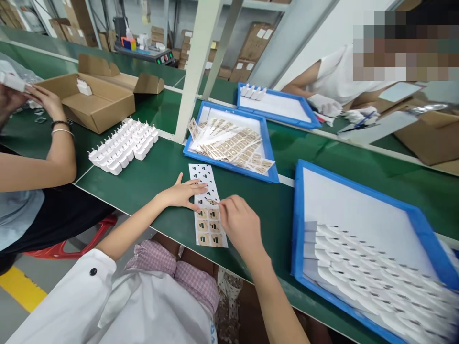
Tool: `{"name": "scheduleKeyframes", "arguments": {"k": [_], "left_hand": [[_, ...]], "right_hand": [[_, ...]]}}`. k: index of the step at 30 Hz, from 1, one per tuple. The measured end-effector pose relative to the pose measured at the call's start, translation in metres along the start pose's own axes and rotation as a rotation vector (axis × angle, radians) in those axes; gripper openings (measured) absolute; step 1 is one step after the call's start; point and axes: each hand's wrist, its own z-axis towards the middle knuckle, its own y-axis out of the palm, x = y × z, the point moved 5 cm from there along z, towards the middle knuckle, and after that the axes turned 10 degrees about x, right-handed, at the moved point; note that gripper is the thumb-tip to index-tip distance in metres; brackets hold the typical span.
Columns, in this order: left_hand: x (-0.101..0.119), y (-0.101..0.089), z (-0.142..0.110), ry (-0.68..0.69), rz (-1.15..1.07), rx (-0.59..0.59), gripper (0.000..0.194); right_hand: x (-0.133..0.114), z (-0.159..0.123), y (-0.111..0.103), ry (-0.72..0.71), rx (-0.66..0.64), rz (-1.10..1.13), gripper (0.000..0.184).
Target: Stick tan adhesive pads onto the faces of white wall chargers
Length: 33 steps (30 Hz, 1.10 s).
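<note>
On the green bench in front of me lies a white backing sheet, with tan stickers on its near half and dark cut-out marks on its far half. My left hand rests flat across the sheet's middle, fingers spread. At the sheet's right edge, my right hand pinches a small tan sticker between thumb and fingertips; it lies partly over the sheet, and I cannot tell if it is fully off it.
Behind the sheet, a blue tray holds piled sticker sheets. Another blue tray at right holds rows of white parts. White plastic pieces and a cardboard box stand left, beside a co-worker's arm. A gloved co-worker sits opposite.
</note>
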Motion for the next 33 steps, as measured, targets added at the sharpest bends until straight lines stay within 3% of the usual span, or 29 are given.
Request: {"name": "scheduleKeyframes", "arguments": {"k": [2, 4, 5, 7, 9, 12, 15, 18, 22, 24, 28, 31, 33], "left_hand": [[0.004, -0.005, -0.003, -0.002, -0.010, 0.019, 0.083], [0.007, -0.017, -0.015, -0.004, -0.018, 0.126, 0.087], [0.005, -0.026, -0.025, -0.023, 0.001, 0.236, 0.083], [-0.006, -0.051, -0.059, -0.170, 0.117, 0.569, 0.065], [-0.027, -0.076, -0.109, -0.465, 0.296, 0.944, 0.045], [-0.057, -0.092, -0.171, -0.747, 0.398, 1.161, 0.047], [-0.078, -0.097, -0.196, -0.840, 0.410, 1.190, 0.051], [-0.089, -0.096, -0.196, -0.853, 0.372, 1.194, 0.040], [-0.092, -0.094, -0.191, -0.809, 0.237, 1.234, 0.026], [-0.086, -0.092, -0.194, -0.779, 0.136, 1.268, 0.030], [-0.046, -0.070, -0.190, -0.660, -0.152, 1.310, 0.048], [0.011, -0.030, -0.159, -0.494, -0.420, 1.203, 0.054], [0.055, -0.001, -0.131, -0.292, -0.768, 1.080, 0.059]], "right_hand": [[0.008, -0.007, -0.010, 0.197, 0.112, 0.234, 0.022], [0.014, -0.021, -0.009, 0.474, 0.160, 0.556, 0.022], [0.014, -0.030, -0.003, 0.611, 0.144, 0.698, 0.027], [0.009, -0.047, 0.014, 0.849, 0.064, 0.921, 0.037], [0.001, -0.061, 0.029, 1.004, -0.004, 1.057, 0.045], [-0.005, -0.070, 0.041, 1.101, 0.000, 1.146, 0.048], [-0.003, -0.072, 0.044, 1.120, 0.049, 1.177, 0.049], [0.001, -0.074, 0.045, 1.123, 0.081, 1.192, 0.050], [0.004, -0.077, 0.046, 1.123, 0.103, 1.205, 0.048], [0.004, -0.077, 0.045, 1.116, 0.120, 1.207, 0.047], [-0.006, -0.073, 0.020, 1.115, 0.310, 1.136, 0.042], [-0.036, -0.066, -0.011, 1.067, 0.398, 1.278, 0.036], [-0.058, -0.062, -0.030, 1.028, 0.415, 1.476, 0.035]]}}
